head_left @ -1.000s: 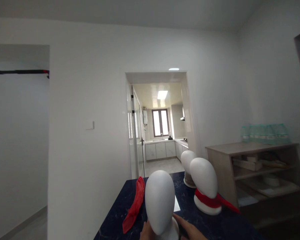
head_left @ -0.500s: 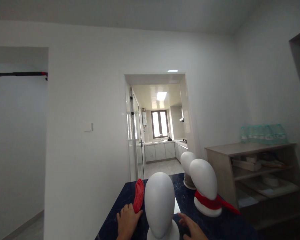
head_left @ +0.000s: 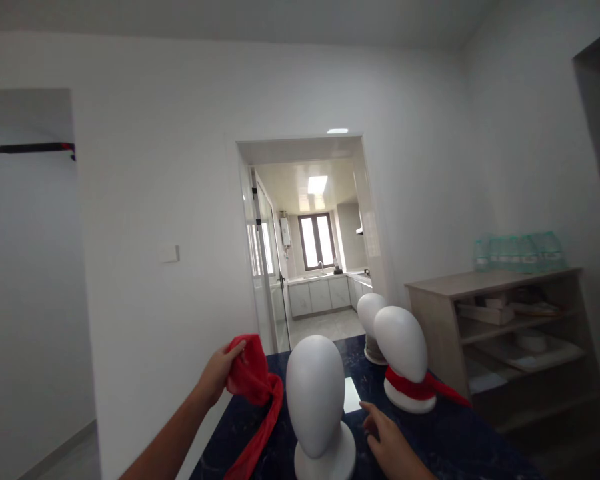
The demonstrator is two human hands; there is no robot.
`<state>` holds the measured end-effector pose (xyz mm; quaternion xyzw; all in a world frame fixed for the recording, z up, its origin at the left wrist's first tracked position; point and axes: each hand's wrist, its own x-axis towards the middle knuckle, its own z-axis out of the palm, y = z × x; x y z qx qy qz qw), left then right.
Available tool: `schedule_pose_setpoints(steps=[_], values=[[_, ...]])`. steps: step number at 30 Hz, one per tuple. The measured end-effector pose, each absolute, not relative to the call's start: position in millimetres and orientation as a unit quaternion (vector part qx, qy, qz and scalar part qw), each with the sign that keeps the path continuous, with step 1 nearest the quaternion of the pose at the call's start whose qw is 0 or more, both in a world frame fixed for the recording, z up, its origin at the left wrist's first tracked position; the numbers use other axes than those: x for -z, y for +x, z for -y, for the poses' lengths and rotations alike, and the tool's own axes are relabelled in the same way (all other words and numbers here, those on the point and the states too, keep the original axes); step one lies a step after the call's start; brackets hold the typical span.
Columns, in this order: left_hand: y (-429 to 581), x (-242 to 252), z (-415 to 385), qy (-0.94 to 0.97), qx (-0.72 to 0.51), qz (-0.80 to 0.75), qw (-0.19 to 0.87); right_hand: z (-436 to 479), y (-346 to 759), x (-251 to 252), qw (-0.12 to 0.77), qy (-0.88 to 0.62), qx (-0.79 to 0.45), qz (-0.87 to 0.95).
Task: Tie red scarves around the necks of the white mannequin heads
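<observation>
At lower left of the frame, the left hand (head_left: 219, 373) grips a red scarf (head_left: 253, 393) lifted off the dark tabletop (head_left: 430, 440). The right hand (head_left: 387, 443) rests open beside the nearest white mannequin head (head_left: 316, 393), holding nothing. The scarf's trailing tail could snag that head's base and tip it, I judge.

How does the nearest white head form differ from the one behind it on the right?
The nearest head form is bare, while the head form behind it has a red scarf tied round its neck. The nearest one stands between the hands, close to the right hand; the other stands apart from both. The left hand holds a second red cloth beside the nearest one. Both are smooth, white, faceless and upright on the dark table.
</observation>
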<state>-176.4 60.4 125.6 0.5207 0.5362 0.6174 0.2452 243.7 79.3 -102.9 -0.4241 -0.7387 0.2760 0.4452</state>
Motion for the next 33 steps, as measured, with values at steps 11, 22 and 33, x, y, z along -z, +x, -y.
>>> schedule_pose_setpoints(steps=[11,22,33], values=[[-158.1,-231.4,23.9,0.549,-0.578,-0.420,0.434,-82.3,246.4,101.5,0.488,-0.426,-0.280,0.709],[-74.1,-297.6,104.7,0.600,-0.489,-0.370,0.514,19.1,243.4,-45.5,0.657,-0.303,-0.241,0.647],[30.9,-315.6,108.1,0.569,-0.430,-0.303,0.632,49.4,175.0,-119.3,0.426,0.001,-0.649,0.630]])
